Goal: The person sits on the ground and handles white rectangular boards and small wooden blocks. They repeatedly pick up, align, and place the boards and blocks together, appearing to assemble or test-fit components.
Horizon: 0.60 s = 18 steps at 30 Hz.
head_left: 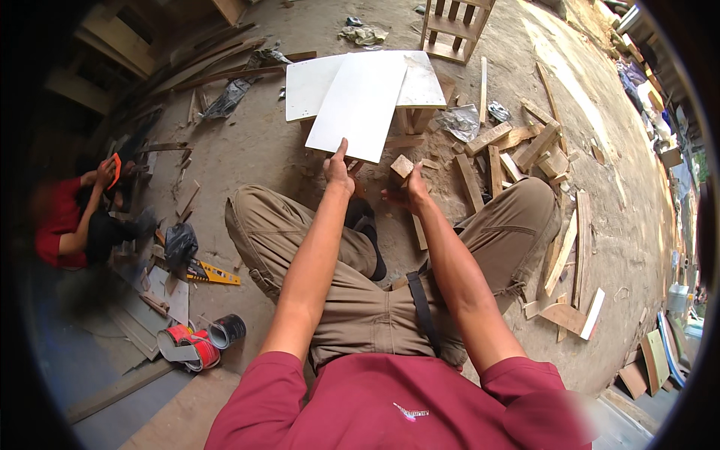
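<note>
A flat white rectangular board lies aslant over a wider white board, which rests on a low wooden stand. My left hand grips the near edge of the upper board, thumb on its top face and fingers hidden below. Close to that board's near right corner, my right hand is closed around a small wooden block with its square end up. The block and the board are apart.
Wood offcuts lie heaped at the right, beside crumpled silvery plastic. A small slatted wooden frame stands at the far side. To the left are a yellow-handled handsaw, cans and a person in red holding something orange.
</note>
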Each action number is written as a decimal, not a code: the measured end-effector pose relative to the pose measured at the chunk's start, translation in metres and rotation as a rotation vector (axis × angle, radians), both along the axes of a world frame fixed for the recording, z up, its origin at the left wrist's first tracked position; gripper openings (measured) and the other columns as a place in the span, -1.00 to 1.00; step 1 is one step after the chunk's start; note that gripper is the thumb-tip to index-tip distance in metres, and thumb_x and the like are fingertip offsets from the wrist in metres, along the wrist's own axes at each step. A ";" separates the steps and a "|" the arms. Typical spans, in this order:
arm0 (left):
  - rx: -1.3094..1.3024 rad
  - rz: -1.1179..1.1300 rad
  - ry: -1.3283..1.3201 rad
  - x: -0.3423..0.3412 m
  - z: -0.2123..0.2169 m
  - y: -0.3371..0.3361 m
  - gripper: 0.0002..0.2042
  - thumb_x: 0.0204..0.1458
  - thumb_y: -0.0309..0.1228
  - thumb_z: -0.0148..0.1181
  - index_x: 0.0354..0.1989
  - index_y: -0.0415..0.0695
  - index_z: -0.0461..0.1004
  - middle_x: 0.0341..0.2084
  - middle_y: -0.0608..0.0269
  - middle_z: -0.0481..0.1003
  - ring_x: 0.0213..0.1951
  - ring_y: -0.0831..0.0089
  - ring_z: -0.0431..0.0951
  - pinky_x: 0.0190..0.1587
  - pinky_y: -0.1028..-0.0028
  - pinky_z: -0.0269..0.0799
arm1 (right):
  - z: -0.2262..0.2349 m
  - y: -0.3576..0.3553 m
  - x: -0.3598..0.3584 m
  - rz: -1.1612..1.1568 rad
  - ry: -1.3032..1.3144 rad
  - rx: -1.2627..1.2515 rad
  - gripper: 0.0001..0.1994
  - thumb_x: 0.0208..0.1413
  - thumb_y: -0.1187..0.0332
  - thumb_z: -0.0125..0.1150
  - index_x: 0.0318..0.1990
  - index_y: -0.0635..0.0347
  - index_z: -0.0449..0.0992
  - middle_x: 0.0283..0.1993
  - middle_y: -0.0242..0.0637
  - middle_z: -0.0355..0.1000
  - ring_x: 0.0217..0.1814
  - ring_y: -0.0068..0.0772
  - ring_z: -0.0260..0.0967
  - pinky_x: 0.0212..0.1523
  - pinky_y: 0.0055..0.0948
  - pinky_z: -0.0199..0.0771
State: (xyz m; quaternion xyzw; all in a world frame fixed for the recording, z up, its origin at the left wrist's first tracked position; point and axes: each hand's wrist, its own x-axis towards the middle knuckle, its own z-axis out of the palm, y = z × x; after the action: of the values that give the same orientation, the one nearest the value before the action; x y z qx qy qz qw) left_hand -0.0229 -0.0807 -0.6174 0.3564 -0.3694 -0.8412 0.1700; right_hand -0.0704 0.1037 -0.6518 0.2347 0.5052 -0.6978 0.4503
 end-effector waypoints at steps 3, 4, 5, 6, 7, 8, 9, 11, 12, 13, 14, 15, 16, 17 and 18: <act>0.087 -0.113 0.033 0.002 -0.001 0.016 -0.58 0.07 -0.10 0.33 -0.06 -0.16 0.48 -0.23 0.23 0.54 -0.20 0.37 0.55 -0.22 0.31 0.55 | -0.011 0.001 0.003 0.042 0.151 -0.126 -0.15 0.24 -0.38 -0.46 0.40 0.18 -0.03 0.27 0.17 0.23 0.11 0.18 0.43 0.12 0.06 0.46; 0.073 -0.186 0.018 0.002 -0.003 0.018 -0.59 0.09 -0.10 0.30 -0.04 -0.15 0.48 -0.21 0.23 0.54 -0.19 0.36 0.55 -0.18 0.30 0.53 | -0.014 0.001 0.003 0.072 0.202 -0.190 -0.18 0.26 -0.35 -0.45 0.40 0.18 -0.04 0.28 0.15 0.22 0.13 0.17 0.41 0.17 0.07 0.42; 0.059 -0.259 0.003 0.002 -0.005 0.019 -0.60 0.12 -0.09 0.26 -0.03 -0.14 0.47 -0.18 0.22 0.54 -0.17 0.35 0.54 -0.15 0.30 0.51 | -0.017 0.001 0.004 0.057 0.200 -0.229 -0.23 0.29 -0.29 -0.43 0.39 0.18 -0.01 0.27 0.11 0.25 0.15 0.14 0.40 0.20 0.06 0.39; 0.051 -0.334 -0.013 0.004 -0.006 0.020 -0.60 0.14 -0.09 0.23 -0.01 -0.12 0.47 -0.16 0.22 0.54 -0.15 0.33 0.54 -0.12 0.29 0.50 | -0.018 0.001 0.007 0.041 0.195 -0.262 -0.28 0.32 -0.23 -0.40 0.37 0.18 0.03 0.25 0.08 0.27 0.16 0.12 0.39 0.22 0.05 0.36; 0.069 -0.307 0.004 0.006 -0.007 0.020 -0.59 0.17 -0.08 0.19 0.01 -0.14 0.46 -0.18 0.22 0.55 -0.17 0.33 0.56 -0.10 0.32 0.50 | -0.016 0.001 0.010 0.025 0.190 -0.295 -0.34 0.35 -0.16 -0.38 0.36 0.19 0.07 0.24 0.04 0.30 0.17 0.10 0.38 0.24 0.04 0.33; 0.073 -0.282 0.006 0.007 -0.007 0.019 -0.58 0.16 -0.06 0.19 -0.01 -0.15 0.47 -0.20 0.19 0.57 -0.19 0.32 0.58 -0.10 0.30 0.51 | -0.018 0.001 0.010 0.043 0.182 -0.385 -0.39 0.34 -0.10 -0.37 0.33 0.18 0.12 0.22 0.01 0.32 0.16 0.07 0.38 0.24 0.04 0.33; 0.074 -0.276 0.011 0.002 -0.006 0.022 -0.57 0.15 -0.04 0.20 -0.03 -0.17 0.48 -0.23 0.17 0.58 -0.20 0.30 0.59 -0.10 0.29 0.52 | -0.030 0.008 0.007 0.045 0.181 -0.477 -0.43 0.34 -0.03 -0.37 0.31 0.17 0.16 0.20 -0.02 0.35 0.16 0.05 0.39 0.23 0.03 0.33; 0.071 -0.243 0.016 -0.001 -0.005 0.024 -0.55 0.15 -0.01 0.18 -0.05 -0.19 0.49 -0.26 0.13 0.60 -0.21 0.27 0.60 -0.08 0.27 0.53 | -0.040 0.010 0.004 0.045 0.171 -0.575 -0.50 0.32 0.08 -0.34 0.26 0.16 0.25 0.16 -0.08 0.39 0.13 0.00 0.40 0.21 0.01 0.34; 0.069 -0.221 0.019 -0.001 -0.005 0.024 -0.54 0.17 0.00 0.16 -0.04 -0.20 0.49 -0.25 0.12 0.60 -0.20 0.27 0.61 -0.06 0.27 0.52 | -0.040 0.008 0.006 0.039 0.163 -0.578 -0.52 0.31 0.12 -0.31 0.24 0.15 0.28 0.13 -0.10 0.41 0.12 -0.02 0.41 0.19 -0.01 0.36; 0.068 -0.202 0.022 -0.002 -0.004 0.025 -0.53 0.18 0.01 0.13 -0.04 -0.20 0.49 -0.25 0.11 0.60 -0.20 0.26 0.61 -0.05 0.27 0.52 | -0.041 0.006 0.007 0.031 0.157 -0.581 -0.55 0.30 0.16 -0.29 0.21 0.15 0.31 0.11 -0.13 0.43 0.11 -0.03 0.42 0.17 -0.03 0.38; 0.064 -0.189 0.027 -0.002 -0.004 0.026 -0.53 0.19 0.01 0.12 -0.04 -0.21 0.48 -0.25 0.11 0.60 -0.19 0.26 0.61 -0.04 0.27 0.52 | -0.041 0.005 0.008 0.057 0.197 -0.523 -0.57 0.28 0.19 -0.23 0.22 0.14 0.31 0.12 -0.14 0.42 0.10 -0.05 0.43 0.16 -0.04 0.39; 0.064 -0.173 0.034 -0.003 -0.006 0.026 -0.53 0.19 0.01 0.11 -0.03 -0.21 0.48 -0.25 0.10 0.60 -0.19 0.26 0.61 -0.03 0.27 0.51 | -0.038 0.004 0.009 0.087 0.236 -0.462 -0.58 0.27 0.23 -0.17 0.23 0.14 0.30 0.12 -0.16 0.42 0.09 -0.06 0.43 0.15 -0.06 0.41; 0.064 -0.158 0.040 -0.003 -0.008 0.027 -0.53 0.20 0.01 0.10 -0.03 -0.21 0.48 -0.25 0.10 0.60 -0.19 0.26 0.61 -0.03 0.26 0.51 | -0.035 0.003 0.011 0.114 0.275 -0.400 -0.58 0.26 0.26 -0.11 0.24 0.13 0.30 0.12 -0.18 0.42 0.09 -0.07 0.43 0.13 -0.07 0.42; 0.058 -0.164 0.036 -0.003 -0.010 0.025 -0.53 0.20 0.00 0.10 -0.03 -0.22 0.47 -0.25 0.10 0.60 -0.19 0.26 0.61 -0.03 0.27 0.51 | -0.032 0.002 0.013 0.178 0.347 -0.315 -0.57 0.23 0.30 -0.05 0.26 0.12 0.28 0.09 -0.18 0.44 0.06 -0.09 0.45 0.11 -0.11 0.44; 0.053 -0.170 0.032 -0.002 -0.010 0.022 -0.53 0.20 0.00 0.10 -0.03 -0.22 0.47 -0.25 0.10 0.60 -0.19 0.26 0.61 -0.04 0.27 0.51 | -0.028 0.000 0.015 0.243 0.417 -0.229 -0.54 0.20 0.35 0.02 0.27 0.11 0.26 0.07 -0.18 0.45 0.03 -0.10 0.46 0.08 -0.14 0.46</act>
State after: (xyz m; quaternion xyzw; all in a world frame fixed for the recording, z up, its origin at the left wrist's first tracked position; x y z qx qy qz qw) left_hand -0.0245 -0.0587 -0.6279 0.3148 -0.3730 -0.8677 0.0944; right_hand -0.0551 0.1040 -0.6795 -0.0292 0.5294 -0.7244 0.4405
